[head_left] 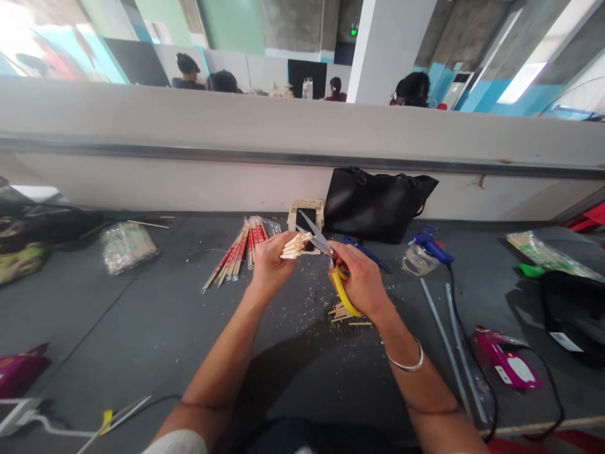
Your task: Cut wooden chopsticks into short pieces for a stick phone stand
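Observation:
My left hand (269,261) is closed around a bundle of short wooden sticks (295,244), their cut ends pointing right. My right hand (360,277) grips yellow-handled scissors (326,252); the blades are apart and angled up-left, right beside the stick ends. Below the hands, a small pile of cut stick pieces (344,313) and scattered chips lie on the grey table (142,315). A silver bangle (406,362) circles my right wrist.
A bundle of red-wrapped chopsticks (236,252) lies left of my hands. A black bag (375,202) and small stick-built box (306,214) stand behind. A blue glue gun (430,246), glue sticks (437,321), a pink package (503,359) and bagged chopsticks (126,246) surround. People sit beyond the partition.

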Available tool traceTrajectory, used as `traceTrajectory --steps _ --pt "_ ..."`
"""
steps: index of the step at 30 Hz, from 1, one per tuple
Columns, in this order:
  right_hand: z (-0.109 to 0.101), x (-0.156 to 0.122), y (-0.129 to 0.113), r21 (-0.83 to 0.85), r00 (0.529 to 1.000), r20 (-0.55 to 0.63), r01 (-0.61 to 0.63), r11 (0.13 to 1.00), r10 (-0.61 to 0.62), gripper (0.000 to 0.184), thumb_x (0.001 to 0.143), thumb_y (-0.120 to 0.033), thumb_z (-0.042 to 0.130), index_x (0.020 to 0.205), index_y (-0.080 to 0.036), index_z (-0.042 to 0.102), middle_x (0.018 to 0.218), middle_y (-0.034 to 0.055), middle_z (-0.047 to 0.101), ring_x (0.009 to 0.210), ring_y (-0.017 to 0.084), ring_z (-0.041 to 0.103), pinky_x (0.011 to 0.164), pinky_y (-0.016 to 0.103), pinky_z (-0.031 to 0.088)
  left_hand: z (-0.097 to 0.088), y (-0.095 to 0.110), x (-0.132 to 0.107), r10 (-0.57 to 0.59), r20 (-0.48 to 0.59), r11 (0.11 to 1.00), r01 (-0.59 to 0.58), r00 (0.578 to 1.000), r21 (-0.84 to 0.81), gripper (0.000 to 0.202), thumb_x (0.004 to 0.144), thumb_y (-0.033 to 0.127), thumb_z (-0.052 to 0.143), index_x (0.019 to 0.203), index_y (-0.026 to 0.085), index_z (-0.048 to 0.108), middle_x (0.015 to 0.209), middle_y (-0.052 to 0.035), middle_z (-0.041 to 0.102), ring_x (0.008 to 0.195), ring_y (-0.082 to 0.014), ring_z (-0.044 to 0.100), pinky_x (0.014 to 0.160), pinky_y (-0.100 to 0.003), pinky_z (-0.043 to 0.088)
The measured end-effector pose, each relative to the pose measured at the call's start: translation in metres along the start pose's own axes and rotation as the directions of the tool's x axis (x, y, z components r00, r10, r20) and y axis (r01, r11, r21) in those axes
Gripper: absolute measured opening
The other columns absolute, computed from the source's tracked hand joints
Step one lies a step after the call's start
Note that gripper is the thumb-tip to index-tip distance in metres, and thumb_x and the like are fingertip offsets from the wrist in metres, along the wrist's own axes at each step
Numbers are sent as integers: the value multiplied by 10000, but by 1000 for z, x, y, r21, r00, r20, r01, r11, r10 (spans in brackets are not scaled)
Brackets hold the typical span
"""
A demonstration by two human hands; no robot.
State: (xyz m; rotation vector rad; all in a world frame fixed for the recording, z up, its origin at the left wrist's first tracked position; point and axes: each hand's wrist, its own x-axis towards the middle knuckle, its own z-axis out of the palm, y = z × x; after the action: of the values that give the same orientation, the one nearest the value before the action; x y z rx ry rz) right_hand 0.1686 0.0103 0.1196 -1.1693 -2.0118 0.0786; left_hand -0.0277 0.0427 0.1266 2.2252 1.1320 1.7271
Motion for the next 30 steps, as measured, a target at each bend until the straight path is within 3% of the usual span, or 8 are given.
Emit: traceTrajectory --steps 15,24,30 --pt "-2 -2 3 46 999 22 40 998 -41 486 772 -75 526 1225 -200 651 887 39 665 741 166 600 720 281 516 -2 1 -1 -2 31 1000 3 1000 -17 187 845 196 559 701 196 678 594 -1 685 526 -110 624 524 -210 485" --pt "2 -1 7 -40 1000 -20 5 999 -6 392 774 -95 543 1099 -239 706 781 6 676 701 153 615 660 242 487 -3 2 0 -73 66 997 73 995 -5 292 891 298 572 628 193 642 566 -1 656 525 -104 601 513 -209 448" --pt "0 2 4 70 991 -76 -105 992 111 341 826 -161 530 1123 -213 689 732 -15 661 583 122 566 608 222 475 0 5 1 -115 28 990 117 993 -74 271 909 298 570 688 195 688 639 -11 706 579 -117 636 555 -230 491"
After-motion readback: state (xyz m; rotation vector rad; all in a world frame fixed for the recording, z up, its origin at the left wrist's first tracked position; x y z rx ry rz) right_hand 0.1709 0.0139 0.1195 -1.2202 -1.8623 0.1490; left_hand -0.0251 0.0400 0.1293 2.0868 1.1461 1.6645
